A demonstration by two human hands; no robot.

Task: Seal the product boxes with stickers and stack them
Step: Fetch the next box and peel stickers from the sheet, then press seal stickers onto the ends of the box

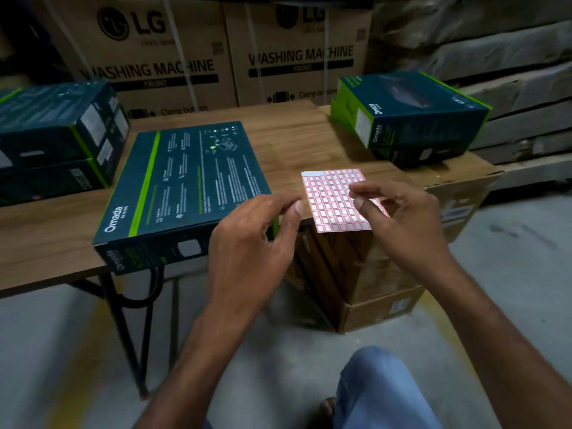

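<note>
My right hand (399, 218) pinches a pink-and-white sticker sheet (332, 209), thumb on top, and holds it over the table's front edge. The sheet's top left corner is bare white. My left hand (250, 243) hovers just left of the sheet with its thumb and forefinger drawn together. A narrow gap shows between them and the sheet's edge, and whether they pinch a sticker is unclear. A dark teal Omada product box (185, 178) with a green stripe lies flat on the wooden table (46, 236), left of my hands.
Two stacked Omada boxes (52, 140) stand at the table's left end, and another stack (411, 119) at the right. A brown cardboard carton (371, 280) sits on the floor beside the table. Large LG washing machine cartons (154, 57) line the back. My knee (380, 394) is below.
</note>
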